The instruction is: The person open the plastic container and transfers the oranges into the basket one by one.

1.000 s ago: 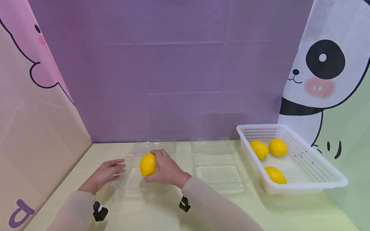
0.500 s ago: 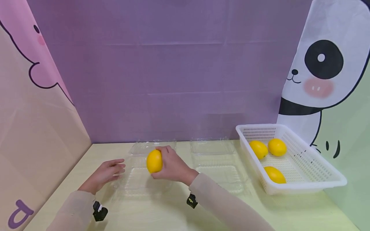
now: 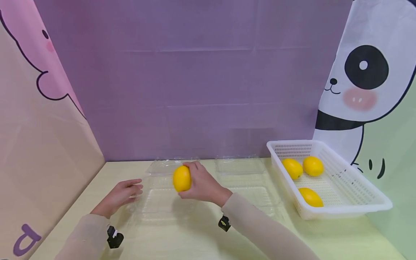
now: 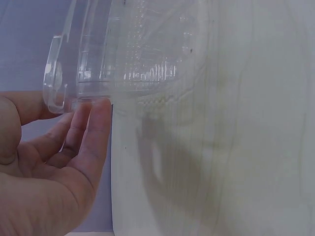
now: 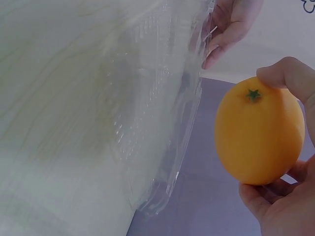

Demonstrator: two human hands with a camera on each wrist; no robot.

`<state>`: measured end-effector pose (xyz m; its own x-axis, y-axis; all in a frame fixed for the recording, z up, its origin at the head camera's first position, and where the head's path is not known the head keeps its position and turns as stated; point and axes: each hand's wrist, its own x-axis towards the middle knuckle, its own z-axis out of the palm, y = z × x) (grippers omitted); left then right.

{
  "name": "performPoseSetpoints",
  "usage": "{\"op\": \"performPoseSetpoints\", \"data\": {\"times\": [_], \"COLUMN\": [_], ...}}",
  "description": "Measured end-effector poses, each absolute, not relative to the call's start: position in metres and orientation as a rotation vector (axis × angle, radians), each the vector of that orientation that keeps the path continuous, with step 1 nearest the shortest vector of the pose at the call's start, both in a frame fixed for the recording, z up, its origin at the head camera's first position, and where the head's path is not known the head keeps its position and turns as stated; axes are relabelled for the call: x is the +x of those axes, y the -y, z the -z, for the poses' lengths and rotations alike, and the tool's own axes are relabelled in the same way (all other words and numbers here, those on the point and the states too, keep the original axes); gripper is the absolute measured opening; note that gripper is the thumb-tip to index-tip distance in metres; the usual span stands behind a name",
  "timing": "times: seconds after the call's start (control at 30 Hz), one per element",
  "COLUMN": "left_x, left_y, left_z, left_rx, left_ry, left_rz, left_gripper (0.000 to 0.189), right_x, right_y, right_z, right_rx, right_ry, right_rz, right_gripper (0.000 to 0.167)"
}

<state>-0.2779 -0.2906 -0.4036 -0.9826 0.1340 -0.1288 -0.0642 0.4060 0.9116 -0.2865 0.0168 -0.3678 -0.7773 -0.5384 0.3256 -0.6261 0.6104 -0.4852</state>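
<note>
My right hand [image 3: 205, 183] grips a yellow-orange orange [image 3: 181, 178], raised above the left clear plastic clamshell box [image 3: 159, 204]. In the right wrist view, a green star-shaped stem mark shows near the top of the orange [image 5: 260, 132], with the thumb above and fingers below it. My left hand [image 3: 118, 196] is at the left side of that box, fingers loosely extended. In the left wrist view, its fingertips [image 4: 102, 108] lie at the box's edge [image 4: 59, 78]; whether they touch it is hard to tell. The box stands with its lid folded back.
A second clear clamshell box [image 3: 248, 196] sits to the right, lid also back. Farther right is a white perforated basket [image 3: 344, 208] with three more oranges [image 3: 313, 166]. A purple backdrop [image 3: 208, 90] rises behind the pale table [image 3: 182, 238].
My right hand has shifted to the right and slightly farther back, carrying the orange across the left box. The left hand has stayed in nearly the same place.
</note>
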Motion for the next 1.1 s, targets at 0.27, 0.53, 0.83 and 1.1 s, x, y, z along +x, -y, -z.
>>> {"op": "performPoseSetpoints", "data": {"times": [0.27, 0.53, 0.83, 1.1], "left_x": [-0.278, -0.279, -0.279, -0.279], "left_y": [0.29, 0.29, 0.288, 0.29], "left_z": [0.404, 0.405, 0.404, 0.404], "left_rx": [0.053, 0.058, 0.063, 0.031], "left_ry": [-2.471, -2.469, -2.463, -2.464], "left_rz": [-1.629, -1.645, -1.655, -1.63], "left_gripper": [0.056, 0.056, 0.057, 0.058], "right_x": [-0.289, -0.293, -0.301, -0.304], "right_y": [-0.039, -0.062, -0.089, -0.112], "right_z": [0.365, 0.362, 0.354, 0.347], "right_rx": [0.946, 0.942, 0.915, 0.832], "right_ry": [2.67, 2.641, 2.612, 2.607], "right_rz": [-0.891, -0.901, -0.829, -0.847], "right_gripper": [0.087, 0.088, 0.087, 0.088]}}
